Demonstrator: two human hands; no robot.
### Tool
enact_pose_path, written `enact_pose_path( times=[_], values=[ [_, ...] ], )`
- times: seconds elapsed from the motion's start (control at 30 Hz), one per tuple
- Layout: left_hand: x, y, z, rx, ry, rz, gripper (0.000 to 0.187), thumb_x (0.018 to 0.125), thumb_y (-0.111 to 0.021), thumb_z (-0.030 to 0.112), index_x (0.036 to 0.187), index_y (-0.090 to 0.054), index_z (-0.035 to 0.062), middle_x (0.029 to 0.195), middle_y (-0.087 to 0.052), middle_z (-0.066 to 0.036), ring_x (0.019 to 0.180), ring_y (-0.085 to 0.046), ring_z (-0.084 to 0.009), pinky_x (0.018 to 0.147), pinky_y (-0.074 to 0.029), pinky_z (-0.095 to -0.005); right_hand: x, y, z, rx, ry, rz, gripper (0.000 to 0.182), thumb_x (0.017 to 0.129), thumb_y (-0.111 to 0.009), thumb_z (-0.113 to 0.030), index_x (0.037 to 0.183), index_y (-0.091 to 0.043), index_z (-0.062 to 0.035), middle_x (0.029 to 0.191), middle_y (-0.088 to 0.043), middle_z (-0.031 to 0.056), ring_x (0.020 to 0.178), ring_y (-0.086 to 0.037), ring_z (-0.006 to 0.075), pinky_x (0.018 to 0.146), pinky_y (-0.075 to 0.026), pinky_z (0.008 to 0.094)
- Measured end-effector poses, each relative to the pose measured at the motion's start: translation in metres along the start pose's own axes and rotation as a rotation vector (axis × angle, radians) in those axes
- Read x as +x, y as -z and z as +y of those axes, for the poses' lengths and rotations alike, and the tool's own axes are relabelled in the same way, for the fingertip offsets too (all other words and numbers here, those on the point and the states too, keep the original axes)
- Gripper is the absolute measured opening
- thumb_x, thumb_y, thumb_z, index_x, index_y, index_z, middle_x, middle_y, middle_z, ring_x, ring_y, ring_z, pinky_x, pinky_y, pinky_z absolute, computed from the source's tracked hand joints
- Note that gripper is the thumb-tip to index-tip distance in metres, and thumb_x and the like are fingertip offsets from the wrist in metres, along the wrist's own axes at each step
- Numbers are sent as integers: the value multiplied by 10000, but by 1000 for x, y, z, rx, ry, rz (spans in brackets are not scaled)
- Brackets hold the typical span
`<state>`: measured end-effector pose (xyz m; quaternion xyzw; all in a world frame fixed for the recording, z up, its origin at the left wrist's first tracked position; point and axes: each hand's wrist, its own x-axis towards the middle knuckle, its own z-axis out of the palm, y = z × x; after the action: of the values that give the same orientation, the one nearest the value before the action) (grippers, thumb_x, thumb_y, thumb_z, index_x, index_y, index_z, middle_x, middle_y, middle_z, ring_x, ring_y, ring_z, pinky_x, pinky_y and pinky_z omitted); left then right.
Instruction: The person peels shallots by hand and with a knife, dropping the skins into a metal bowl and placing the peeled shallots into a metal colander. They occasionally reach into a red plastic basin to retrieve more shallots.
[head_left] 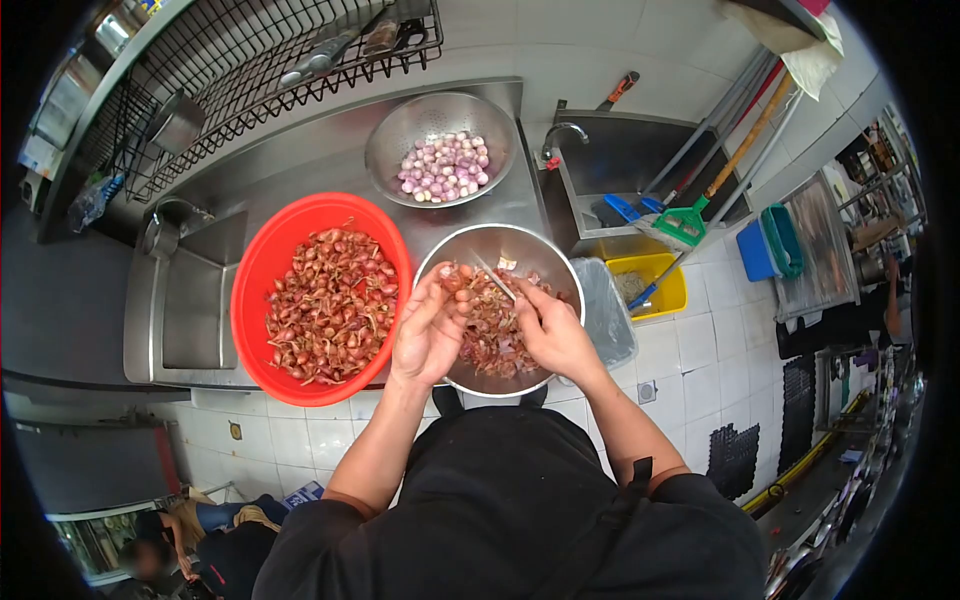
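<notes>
My left hand [425, 340] is closed on a reddish shallot [455, 278] at its fingertips, above the left side of a steel bowl [572, 290]. In my right hand [556, 338] is a small knife [494, 276], its blade pointing up and left towards the shallot. Shallot skins [495, 335] fill much of the bowl beneath both hands. A red basin [248, 300] of unpeeled shallots [330, 300] stands to the left. Behind the bowl, a steel colander [385, 135] holds peeled, pale purple shallots [445, 168].
A sink [200, 310] lies at the left, another basin [635, 150] with a tap at the right. Brooms, including a green one [685, 222], lean there by a yellow bucket [672, 285]. A wire rack [270, 80] hangs above the counter. People [215, 540] are at lower left.
</notes>
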<state>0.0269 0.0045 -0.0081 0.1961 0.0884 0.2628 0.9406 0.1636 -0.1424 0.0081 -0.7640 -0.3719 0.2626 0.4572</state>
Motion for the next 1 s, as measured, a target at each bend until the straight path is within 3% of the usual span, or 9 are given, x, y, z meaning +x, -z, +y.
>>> enact_pose_path(
  times=[0.13, 0.2, 0.33, 0.4, 0.43, 0.5, 0.53, 0.8, 1.0],
  values=[
    [0, 7, 2, 113, -79, -22, 232, 979, -579, 95, 1201, -578, 31, 1173, -612, -111, 971, -577, -161, 820, -511, -280, -6, -8, 11, 106, -50, 64, 379, 967, -525, -160, 1321, -558, -31, 938, -680, 267, 949, -663, 429, 842, -500, 419],
    [-2, 7, 3, 211, -117, -1, 241, 965, -586, 51, 1205, -570, 39, 1176, -610, -104, 955, -599, -169, 810, -510, -277, -7, -8, 9, 138, 127, 75, 397, 962, -535, -141, 1344, -535, -32, 999, -671, 282, 988, -663, 421, 865, -501, 409],
    [-4, 3, 3, 317, -177, 32, 242, 939, -614, 14, 1174, -569, 50, 1188, -601, -101, 960, -620, -181, 838, -526, -293, -4, -11, 19, 72, 185, 47, 440, 959, -546, -121, 1379, -484, -7, 1053, -663, 299, 1035, -657, 420, 899, -493, 416],
    [-5, -4, 4, 418, -245, 36, 252, 906, -638, -34, 1132, -570, 54, 1195, -597, -102, 979, -627, -195, 882, -537, -318, -3, -16, 16, 174, 216, 72, 458, 969, -549, -96, 1402, -453, 18, 981, -706, 190, 887, -705, 277, 807, -518, 351],
    [-5, -6, 4, 418, -242, 35, 252, 906, -638, -34, 1132, -570, 54, 1195, -597, -102, 979, -627, -195, 882, -537, -318, -6, -14, 2, 174, 214, 74, 458, 969, -549, -96, 1402, -453, 18, 981, -706, 190, 887, -705, 277, 807, -518, 351],
    [-5, -10, 3, 467, -315, 29, 288, 840, -674, -118, 1073, -575, 21, 1168, -580, -117, 1028, -633, -200, 893, -562, -330, -17, -8, -33, 602, 67, -75, 439, 982, -541, -68, 1403, -460, 29, 860, -660, 36, 750, -600, 82, 700, -486, 248],
    [-5, -9, 3, 466, -313, 28, 288, 840, -674, -118, 1073, -575, 21, 1168, -580, -117, 1028, -633, -200, 893, -562, -330, -19, -9, -40, 649, 89, -105, 451, 990, -540, -61, 1428, -452, 2, 818, -574, -38, 709, -473, 7, 650, -426, 180],
    [-4, -8, 2, 760, -534, -102, 297, 808, -680, -161, 1043, -572, -16, 1154, -566, -136, 1049, -611, -188, 875, -572, -308, -10, -20, -52, 613, 239, -71, 364, 1002, -552, -110, 1355, -567, -24, 953, -656, -7, 698, -495, 17, 611, -434, 193],
    [-5, -8, -5, 595, -528, -76, 256, 857, -649, -125, 1066, -569, 0, 1171, -597, -162, 1022, -635, -190, 867, -573, -306, -6, -25, -45, 577, 197, -27, 323, 1001, -555, -103, 1304, -608, -6, 944, -661, 0, 690, -482, 3, 600, -417, 176]
  ],
)
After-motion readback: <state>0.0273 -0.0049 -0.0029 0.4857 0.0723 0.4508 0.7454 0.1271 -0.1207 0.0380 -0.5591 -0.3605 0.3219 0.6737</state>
